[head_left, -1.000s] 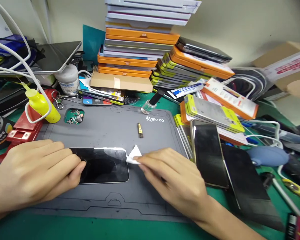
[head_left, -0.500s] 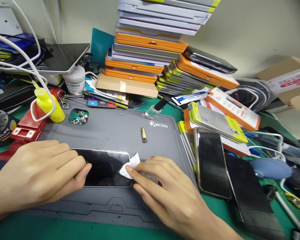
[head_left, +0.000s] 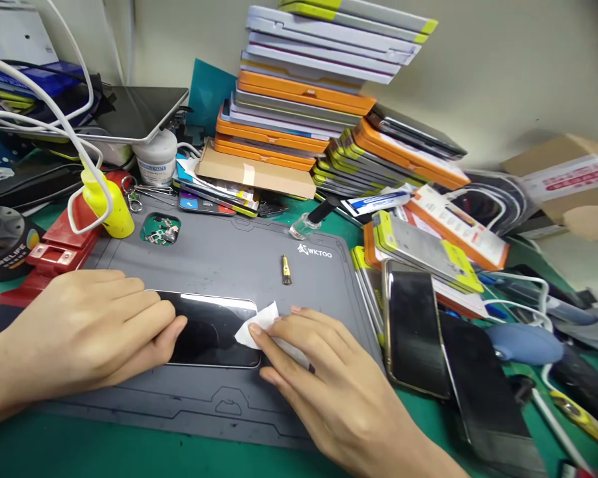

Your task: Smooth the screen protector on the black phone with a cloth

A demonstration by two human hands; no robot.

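White thin wipe (head_left: 266, 315) has been shifted from the edge onto the glass of the black, silver-rimmed phone (head_left: 206, 335); contact apparently made. Wipe gripped by right hand (head_left: 331, 372) fingers; left hand (head_left: 99, 325) curled over phone's left end, grip can't be told. Phone laid on grey rectangular mat (head_left: 219, 262).

The mat (head_left: 229, 259) shows "WKTOO" at its two o'clock. In the view, the round black thing (head_left: 10, 239) at nine o'clock reads "RELIFE"; the jar (head_left: 155, 156) at ten o'clock, "PASTE".

phone (head_left: 209, 332): left end behind left fingers (head_left: 152, 318) | white cloth (head_left: 266, 317): partly under right fingers (head_left: 285, 358) | carton (head_left: 573, 176): cut by right edge
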